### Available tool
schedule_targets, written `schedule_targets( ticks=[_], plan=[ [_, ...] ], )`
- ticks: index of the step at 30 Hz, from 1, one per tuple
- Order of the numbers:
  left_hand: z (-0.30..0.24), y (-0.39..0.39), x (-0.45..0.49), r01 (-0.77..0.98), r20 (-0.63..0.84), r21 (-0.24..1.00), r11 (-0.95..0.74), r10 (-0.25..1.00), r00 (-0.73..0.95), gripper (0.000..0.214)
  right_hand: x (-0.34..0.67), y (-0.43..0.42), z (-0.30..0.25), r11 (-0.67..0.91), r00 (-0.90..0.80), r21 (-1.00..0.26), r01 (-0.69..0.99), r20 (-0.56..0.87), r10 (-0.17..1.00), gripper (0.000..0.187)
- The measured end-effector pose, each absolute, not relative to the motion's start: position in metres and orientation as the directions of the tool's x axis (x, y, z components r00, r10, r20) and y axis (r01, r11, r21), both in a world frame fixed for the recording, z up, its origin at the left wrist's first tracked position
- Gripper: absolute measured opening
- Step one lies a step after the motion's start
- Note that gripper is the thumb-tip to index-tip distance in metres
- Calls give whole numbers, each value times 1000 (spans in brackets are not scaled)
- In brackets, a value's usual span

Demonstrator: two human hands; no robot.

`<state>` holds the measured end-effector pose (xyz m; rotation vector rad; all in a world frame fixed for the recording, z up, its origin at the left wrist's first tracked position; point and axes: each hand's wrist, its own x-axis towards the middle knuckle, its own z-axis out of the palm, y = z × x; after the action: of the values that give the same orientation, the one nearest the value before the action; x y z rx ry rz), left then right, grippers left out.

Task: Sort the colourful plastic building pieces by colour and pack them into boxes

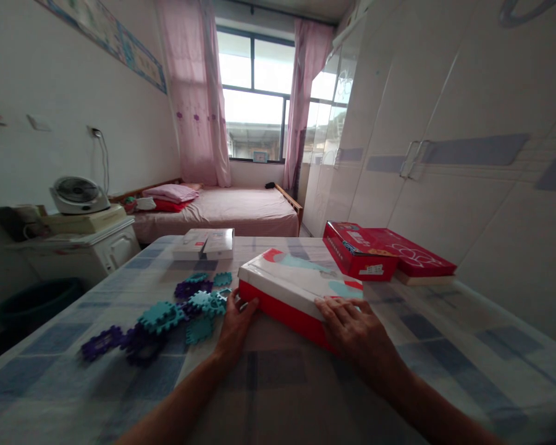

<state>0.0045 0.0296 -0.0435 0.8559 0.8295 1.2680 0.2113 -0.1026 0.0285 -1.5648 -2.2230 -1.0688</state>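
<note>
A closed box (296, 284) with a white lid patterned in red and pale blue and a red base rests at an angle on the table before me. My left hand (236, 321) grips its left corner, thumb against the red front side and fingers around the end. At the front right, my right hand (359, 330) holds the box with its fingers over the lid's edge; its thumb is hidden. Left of the box lies a loose pile of toothed plastic pieces, some teal (161, 316) and some purple (102, 343), nearest to my left hand.
A white box (204, 243) stands at the table's far left. Toward the far right sit a red carton (359, 250) and a flat red box (414, 250) beside it. A checked cloth (278, 395) covers the table. Beyond are a bed (241, 207) and wardrobes (463, 204) along the right.
</note>
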Motion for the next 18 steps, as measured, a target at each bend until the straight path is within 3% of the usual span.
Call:
schedule_targets(
  ticks=[5, 10, 13, 16, 18],
  plan=[
    [-38, 26, 5, -442, -46, 890, 112, 986, 159, 65, 215, -104, 54, 174, -422, 432, 885, 586, 691, 31],
    [-31, 20, 4, -440, -45, 888, 131, 979, 200, 68, 231, -107, 82, 10, -245, 311, 950, 729, 639, 34],
    [-31, 19, 4, -430, -37, 894, 123, 978, 203, 70, 255, -115, 98, -198, 10, 144, 970, 784, 621, 39],
    [-32, 19, 4, -425, -27, 899, 108, 981, 193, 69, 297, -139, 103, -371, 332, -137, 918, 777, 534, 46],
    [-31, 20, 5, -425, -32, 898, 110, 982, 185, 66, 339, -163, 93, -405, 409, -204, 891, 749, 522, 51]
  ],
)
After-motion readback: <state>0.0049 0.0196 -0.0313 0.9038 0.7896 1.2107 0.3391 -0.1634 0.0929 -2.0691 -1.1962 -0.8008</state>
